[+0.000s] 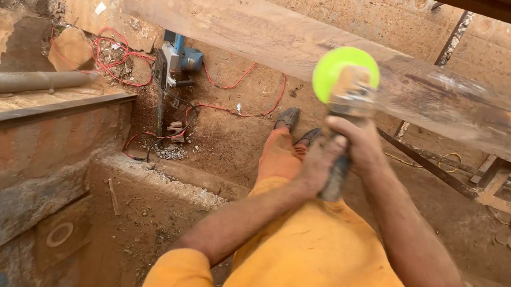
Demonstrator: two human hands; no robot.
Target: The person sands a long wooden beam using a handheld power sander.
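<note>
grinder (343, 117) is straight ahead of my fingers, disc end away from me. its lime-green disc (345, 73) sits just past my knuckles and looks to meet the near face of the big timber beam (266, 35); contact itself is blurred, can't confirm. tool's long axis runs from my chest up and forward toward the beam, roughly square to the beam's length, which crosses the view from upper left down to the right.

both hands on the body of the tool. right hand (358, 148) is higher, nearer the disc, fingers wrapped fully closed round the housing. left hand (317, 167) is lower and a bit left, fingers curled tight round the dark handle end, which sticks out below my grip. the two hands touch each other, no gap between them. so right hand is the one nearer the working end.

below my fingers: my orange trousers and dark shoes (295, 123) on the dirt floor. well off to the left of my fingers, a blue power saw (176, 61) stands by a wall with red cable (114, 55) tangled round it. rusty steel rail (40, 113) far left, metal frame (501, 186) off to the right under the beam.
</note>
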